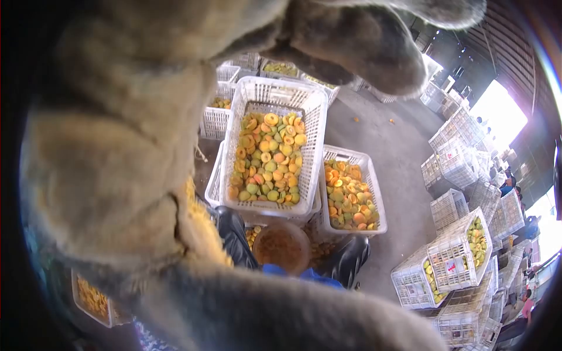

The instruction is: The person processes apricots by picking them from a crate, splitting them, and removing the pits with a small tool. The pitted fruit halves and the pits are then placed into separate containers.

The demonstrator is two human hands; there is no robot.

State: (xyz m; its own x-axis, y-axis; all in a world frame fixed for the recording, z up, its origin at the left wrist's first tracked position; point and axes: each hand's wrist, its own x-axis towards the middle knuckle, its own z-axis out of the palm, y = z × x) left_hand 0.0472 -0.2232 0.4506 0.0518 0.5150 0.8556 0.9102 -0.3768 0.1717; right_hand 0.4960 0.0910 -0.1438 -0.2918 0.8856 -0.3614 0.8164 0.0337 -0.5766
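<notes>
My left hand (111, 181), in a thick grey-brown glove with a yellow patch at the inner palm, is very close to the camera. It covers the left side, top and bottom of the view. Its fingers reach right along the top and the thumb along the bottom, spread apart, with nothing visible between them. Beyond it, a white plastic crate (319, 117) bears halved apricots (269, 155), yellow, orange and greenish. A second crate (379, 210) at its right holds more halves. A round tub (282, 245) with brownish contents sits between my knees. My right hand is out of view.
Black shiny coverings (348, 260) are on my legs. Stacked white crates (459, 251) line the right side, some with greenish fruit. Another crate of fruit (93, 301) stands at lower left. Concrete floor (374, 126) lies beyond, with people at the far right.
</notes>
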